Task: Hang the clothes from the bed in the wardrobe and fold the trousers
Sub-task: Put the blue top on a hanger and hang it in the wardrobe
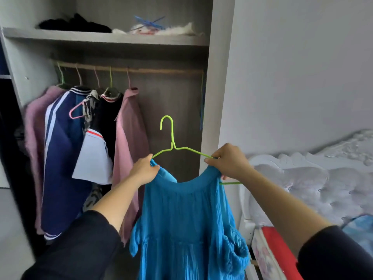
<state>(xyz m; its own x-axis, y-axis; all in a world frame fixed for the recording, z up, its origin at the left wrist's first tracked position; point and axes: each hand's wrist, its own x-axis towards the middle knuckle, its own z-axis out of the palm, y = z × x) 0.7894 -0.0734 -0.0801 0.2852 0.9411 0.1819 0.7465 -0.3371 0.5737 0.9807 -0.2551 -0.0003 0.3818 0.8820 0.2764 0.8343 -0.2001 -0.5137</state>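
Both hands hold a bright blue pleated fabric dress [187, 229] on a lime-green wire hanger [173, 147] in front of the open grey wardrobe [219, 77]. The left hand [144, 170] grips the dress's left shoulder; the right hand [229, 161] pinches the neckline against the hanger's right arm. The hook points up, clear of the wooden rail [157, 70]. Five garments hang at the rail's left end. A white quilted bed [323, 182] lies at right.
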